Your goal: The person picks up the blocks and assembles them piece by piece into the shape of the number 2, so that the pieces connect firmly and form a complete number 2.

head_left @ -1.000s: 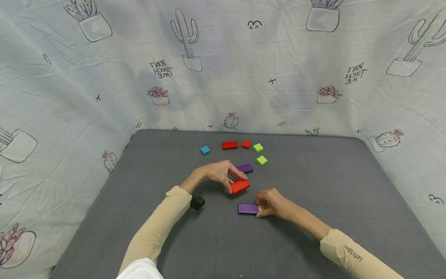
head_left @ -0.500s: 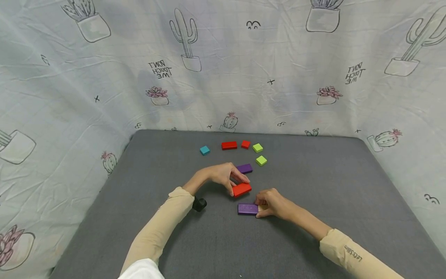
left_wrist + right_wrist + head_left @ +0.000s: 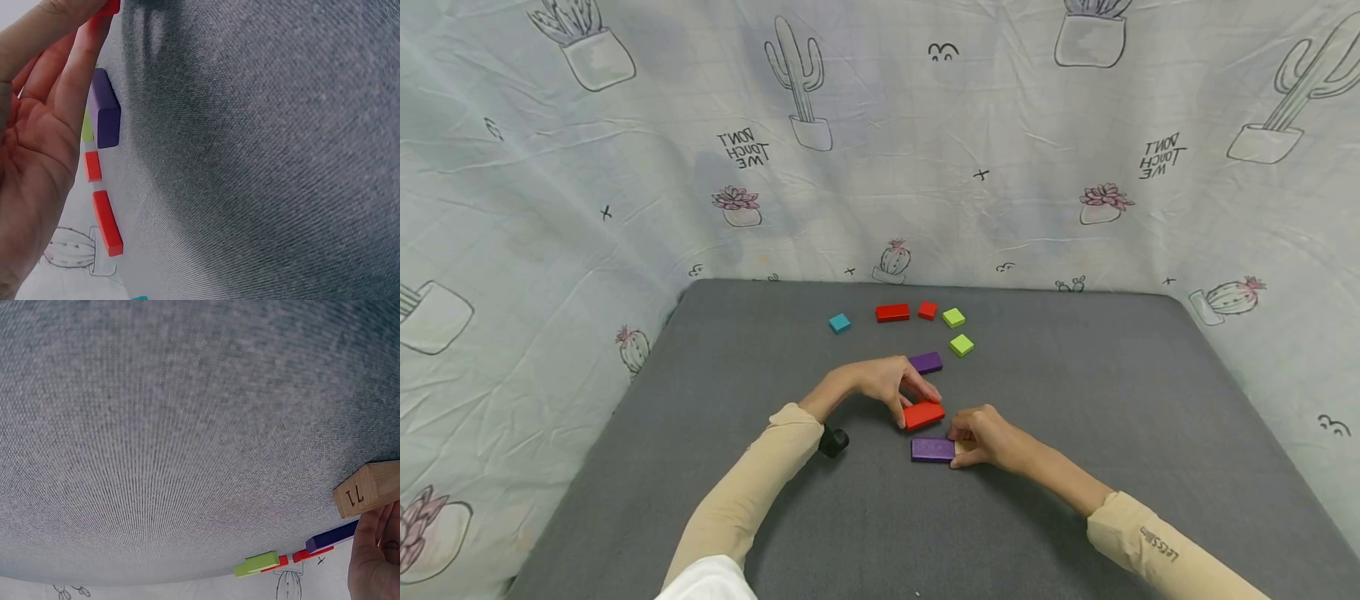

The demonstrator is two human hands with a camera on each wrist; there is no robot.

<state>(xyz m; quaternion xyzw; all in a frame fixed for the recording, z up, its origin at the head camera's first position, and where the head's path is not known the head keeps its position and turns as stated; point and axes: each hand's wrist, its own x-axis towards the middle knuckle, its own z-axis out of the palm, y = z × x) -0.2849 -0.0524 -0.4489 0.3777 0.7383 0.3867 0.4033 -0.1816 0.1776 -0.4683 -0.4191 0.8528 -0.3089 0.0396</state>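
Note:
My left hand [image 3: 886,380] pinches a red rectangular block [image 3: 924,415] between thumb and fingers, a little beyond a purple block [image 3: 932,450]. Only a red corner of the held block [image 3: 111,7] shows in the left wrist view. My right hand [image 3: 992,437] grips a bare wooden block [image 3: 369,487], marked "71" on its end. That wooden block appears to meet the right end of the purple block, though the fingers hide most of it from above. Behind the left hand, a second purple block [image 3: 927,362] is partly covered.
Toward the back of the grey table [image 3: 760,350] lie a blue block [image 3: 839,323], a long red block [image 3: 892,312], a small red block [image 3: 928,310] and two lime green blocks [image 3: 962,345]. A cactus-print cloth [image 3: 865,200] rises behind the table.
My left hand has carried the red block slightly right and toward me, closer to the front purple block. The right hand and its wooden block have stayed in place.

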